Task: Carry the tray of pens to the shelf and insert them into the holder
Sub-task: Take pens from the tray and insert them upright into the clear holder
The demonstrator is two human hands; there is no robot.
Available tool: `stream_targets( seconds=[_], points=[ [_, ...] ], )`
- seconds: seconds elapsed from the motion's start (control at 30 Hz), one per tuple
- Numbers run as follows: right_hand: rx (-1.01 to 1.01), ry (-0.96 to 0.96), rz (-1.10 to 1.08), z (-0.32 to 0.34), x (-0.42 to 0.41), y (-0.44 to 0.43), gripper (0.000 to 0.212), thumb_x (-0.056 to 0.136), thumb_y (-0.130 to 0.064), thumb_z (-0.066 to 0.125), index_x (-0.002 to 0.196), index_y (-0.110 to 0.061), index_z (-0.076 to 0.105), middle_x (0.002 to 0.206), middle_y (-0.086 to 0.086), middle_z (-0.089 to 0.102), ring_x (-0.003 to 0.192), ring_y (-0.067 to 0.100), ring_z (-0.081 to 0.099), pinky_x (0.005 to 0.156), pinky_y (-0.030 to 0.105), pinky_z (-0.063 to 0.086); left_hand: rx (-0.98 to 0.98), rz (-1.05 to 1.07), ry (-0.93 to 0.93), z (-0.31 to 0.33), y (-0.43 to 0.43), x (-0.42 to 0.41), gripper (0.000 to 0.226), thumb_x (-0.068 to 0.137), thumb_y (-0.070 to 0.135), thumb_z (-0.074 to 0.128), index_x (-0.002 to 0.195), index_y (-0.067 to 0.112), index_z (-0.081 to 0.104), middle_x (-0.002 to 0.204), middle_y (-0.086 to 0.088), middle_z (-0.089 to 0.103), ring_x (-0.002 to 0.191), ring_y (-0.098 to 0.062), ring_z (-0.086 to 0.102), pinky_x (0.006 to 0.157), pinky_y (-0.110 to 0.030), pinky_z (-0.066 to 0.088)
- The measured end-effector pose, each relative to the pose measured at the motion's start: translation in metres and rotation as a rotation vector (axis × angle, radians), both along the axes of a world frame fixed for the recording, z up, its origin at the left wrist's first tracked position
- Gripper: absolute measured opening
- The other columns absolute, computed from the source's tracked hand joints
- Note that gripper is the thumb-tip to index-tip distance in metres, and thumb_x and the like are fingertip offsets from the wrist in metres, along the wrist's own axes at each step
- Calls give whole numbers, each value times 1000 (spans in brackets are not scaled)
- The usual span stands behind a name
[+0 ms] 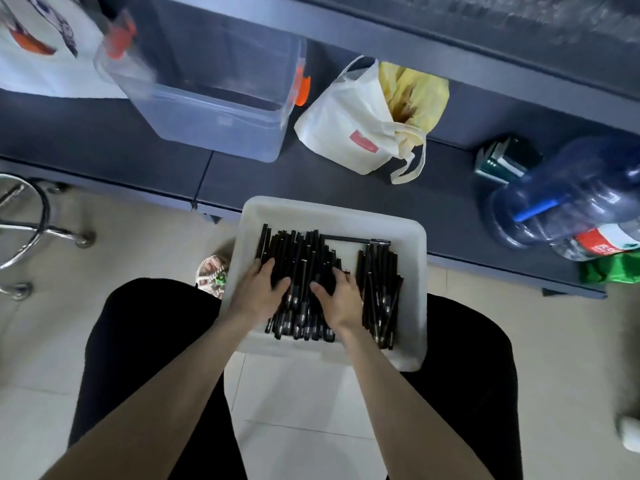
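A white plastic tray [332, 213] rests across my lap, its far edge at the dark bench. Several black pens [379, 292] fill it, lying lengthwise in two heaps; one pen lies crosswise at the far side. My left hand [261, 289] lies flat on the left heap, fingers spread. My right hand [337, 297] lies on the same heap just to the right, fingers spread over the pens. Neither hand visibly grips a pen. No pen holder is in sight.
On the dark bench [104, 143] stand a clear storage box [207, 98] with orange clips, a white tote bag [360, 123] with yellow contents, a blue water jug [568, 195] and a small dark box [505, 161]. A metal stool base [24, 230] is at left on the tiled floor.
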State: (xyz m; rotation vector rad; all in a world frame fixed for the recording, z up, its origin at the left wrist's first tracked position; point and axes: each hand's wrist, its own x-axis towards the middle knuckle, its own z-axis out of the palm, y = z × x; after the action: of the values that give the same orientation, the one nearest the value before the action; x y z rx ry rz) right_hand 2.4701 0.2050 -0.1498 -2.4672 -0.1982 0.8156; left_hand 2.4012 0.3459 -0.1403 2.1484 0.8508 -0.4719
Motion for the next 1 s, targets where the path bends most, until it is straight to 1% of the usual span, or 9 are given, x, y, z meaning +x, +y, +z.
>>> stream_targets(
  seconds=[0.23, 0.43, 0.53, 0.6, 0.7, 0.8, 0.87, 0.93, 1.0],
  points=[
    [-145, -104, -9, -8, 3, 9, 30, 93, -26, 55, 119, -10, 56, 120, 11, 57, 107, 30, 58, 84, 34, 45, 61, -72, 58, -10, -11, 4, 57, 99, 41, 36, 148, 14, 22, 155, -14, 19, 142, -28, 18, 114, -36, 18],
    [0, -60, -182, -10, 9, -7, 20, 89, -27, 63, 98, -10, 65, 79, 4, 61, 75, 25, 57, 61, 27, 38, -22, 142, -87, -3, -10, 8, 48, 99, 30, 43, 140, 6, 37, 144, -13, 38, 128, -31, 42, 102, -35, 36],
    [159, -18, -249, 1, 15, -10, 14, 86, -24, 67, 94, -13, 69, 81, 7, 69, 75, 29, 66, 68, 39, 55, 13, 186, -171, 9, -12, 11, 46, 97, 27, 46, 138, 6, 40, 140, -13, 41, 123, -31, 45, 101, -38, 39],
    [201, -23, -226, 12, 20, -11, 17, 88, -25, 65, 99, -14, 70, 88, 8, 71, 77, 26, 66, 74, 43, 56, 10, 186, -250, 18, -12, 15, 45, 97, 25, 48, 137, 7, 41, 139, -13, 42, 125, -29, 44, 105, -35, 36],
    [201, -43, -79, 37, 32, -13, 22, 93, -23, 58, 111, -16, 69, 104, 4, 66, 89, 19, 62, 85, 29, 50, 5, 99, -373, 38, -8, 23, 45, 96, 21, 49, 138, 8, 41, 143, -7, 39, 129, -23, 41, 105, -23, 28],
    [310, 65, 3, 69, 47, -13, 27, 96, -10, 51, 119, -13, 64, 94, 0, 57, 72, 7, 53, 68, 15, 45, -14, -24, -412, 61, 2, 34, 44, 97, 24, 49, 139, 15, 41, 144, 1, 38, 126, -21, 45, 101, -21, 30],
    [416, 81, -15, 96, 60, -13, 24, 93, -4, 54, 113, -8, 66, 79, -1, 58, 61, 7, 51, 58, 14, 46, -48, -26, -440, 76, 11, 42, 36, 95, 23, 52, 131, 17, 52, 129, 2, 54, 110, -17, 56, 92, -15, 35],
    [539, 21, -82, 129, 75, -13, 18, 87, 0, 62, 104, -1, 67, 70, 1, 61, 55, 4, 55, 56, 16, 49, -155, 20, -496, 92, 23, 52, 23, 92, 17, 57, 114, 14, 64, 100, -3, 66, 84, -13, 62, 87, -23, 47],
    [691, -30, -167, 164, 89, -10, 15, 82, 4, 66, 96, 2, 64, 69, 7, 61, 52, 5, 58, 57, 18, 53, -333, 58, -557, 113, 32, 61, 13, 90, 7, 59, 101, 8, 67, 79, -5, 65, 64, -5, 60, 73, -24, 52]
  ],
)
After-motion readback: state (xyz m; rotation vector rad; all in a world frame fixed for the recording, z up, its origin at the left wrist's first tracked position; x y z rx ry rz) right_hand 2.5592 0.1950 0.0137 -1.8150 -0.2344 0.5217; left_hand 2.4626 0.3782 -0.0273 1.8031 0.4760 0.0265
